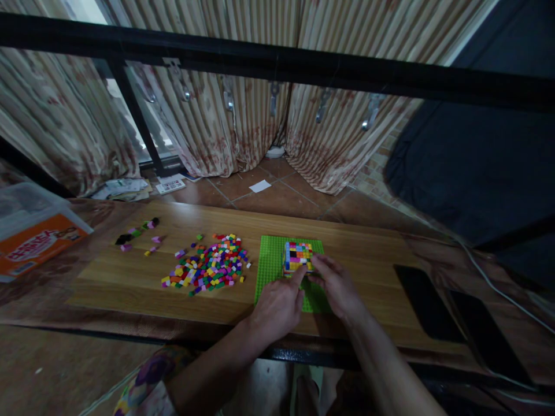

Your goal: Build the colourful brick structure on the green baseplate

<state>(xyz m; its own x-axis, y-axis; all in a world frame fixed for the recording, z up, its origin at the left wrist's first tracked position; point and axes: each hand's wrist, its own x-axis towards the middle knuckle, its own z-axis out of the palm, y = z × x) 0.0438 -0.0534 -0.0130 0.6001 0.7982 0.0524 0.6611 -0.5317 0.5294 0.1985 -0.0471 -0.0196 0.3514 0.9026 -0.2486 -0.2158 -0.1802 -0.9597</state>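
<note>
A small block of colourful toy bricks [296,252] stands on a green studded baseplate [269,260]. My left hand [277,305] reaches in from the near side, index fingertip pressed on the front edge of the brick block. Its other fingers are curled under and its thumb is apart; I see nothing held in it. At the right side of the block, my right hand [333,283] has thumb and fingers closed against it. The fingertips partly hide the block's near right corner. Left of the baseplate lies a spread pile of loose toy bricks [217,263].
More small pieces [137,232] lie at the wooden board's [355,242] far left. A clear plastic box with an orange label [43,242] stands at the left edge. Two dark flat devices lie on the right, with a white cable [485,280] beyond. A black bar [277,58] crosses above.
</note>
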